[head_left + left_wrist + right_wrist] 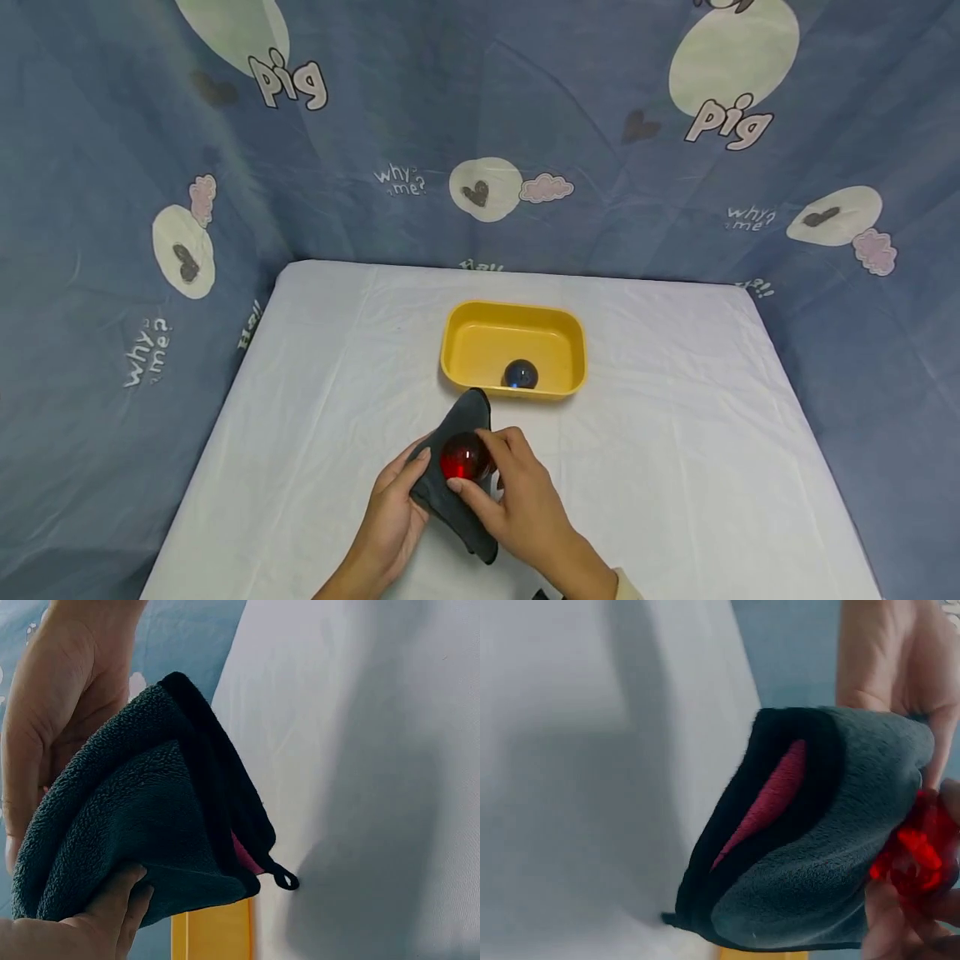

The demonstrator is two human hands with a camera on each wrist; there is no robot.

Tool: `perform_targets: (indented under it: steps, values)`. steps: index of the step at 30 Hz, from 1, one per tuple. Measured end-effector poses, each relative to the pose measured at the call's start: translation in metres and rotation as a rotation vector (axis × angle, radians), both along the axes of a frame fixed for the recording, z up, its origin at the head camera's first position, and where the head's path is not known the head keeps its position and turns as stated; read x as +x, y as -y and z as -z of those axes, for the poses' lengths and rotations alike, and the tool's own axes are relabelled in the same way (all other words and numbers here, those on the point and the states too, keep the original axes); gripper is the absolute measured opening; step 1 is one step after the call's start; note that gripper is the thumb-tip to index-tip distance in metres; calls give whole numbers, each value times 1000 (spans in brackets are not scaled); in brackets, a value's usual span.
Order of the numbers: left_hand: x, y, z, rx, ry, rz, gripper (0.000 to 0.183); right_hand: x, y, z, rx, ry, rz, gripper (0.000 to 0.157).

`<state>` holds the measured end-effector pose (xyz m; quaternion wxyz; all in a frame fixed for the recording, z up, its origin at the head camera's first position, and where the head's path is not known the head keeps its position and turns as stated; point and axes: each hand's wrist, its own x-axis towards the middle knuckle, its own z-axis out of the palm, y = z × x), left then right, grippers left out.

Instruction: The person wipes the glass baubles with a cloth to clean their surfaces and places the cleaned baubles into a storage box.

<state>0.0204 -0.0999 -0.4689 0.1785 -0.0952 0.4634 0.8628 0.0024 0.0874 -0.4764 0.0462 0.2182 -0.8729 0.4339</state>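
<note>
My left hand (393, 508) grips a folded dark grey-green cloth (450, 500), its thumb lying over the near side. The cloth is fuzzy with a black edge and a small hanging loop; pink shows inside its fold (772, 791) in the right wrist view. Against the cloth's face sits a clear red ball (463, 457), which my right hand (528, 500) pinches between thumb and fingers. In the right wrist view the red ball (919, 851) shines bright, partly covered by fingers. From the left wrist view the cloth (142, 817) hides the ball.
Just beyond the hands stands a yellow rectangular tray (577, 354) with a dark, clear ball (521, 374) lying near its front wall. A white cloth (675, 433) covers the table. Blue printed fabric (585, 233) hangs around the back and sides.
</note>
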Motion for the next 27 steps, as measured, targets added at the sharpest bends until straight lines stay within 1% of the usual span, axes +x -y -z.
perform_targets:
  steps: [3,5,6,8,11,14,16,21,23,25,27]
  values:
    - [0,1,0,-2,4,0,56,-3,-3,-2,-91,142,-10,50]
    - [0,1,0,-1,1,3,56,-5,-5,-2,-139,210,-7,43]
    - [-1,1,0,-4,4,6,56,-5,-5,-2,-150,234,0,41]
    - [-2,0,-1,0,-3,16,59,-6,-7,-3,-152,244,13,40]
    - [-3,-3,-1,22,-13,27,62,-7,-7,-4,-135,167,42,49]
    - [-2,-5,-2,52,-12,26,62,-6,-6,-2,-122,36,71,58]
    - [-2,-6,-2,63,-10,17,61,-4,-4,-1,-115,-40,87,60]
    - [-4,-6,-4,49,-20,-11,61,1,-1,3,-38,-172,62,62]
    - [-4,-6,-5,32,-22,-20,61,2,1,5,-3,-209,53,64]
    - [-4,-5,-5,12,-19,-25,59,2,2,6,4,-229,52,65]
    - [-4,-4,-5,-16,-22,-21,59,1,3,6,-11,-209,47,65]
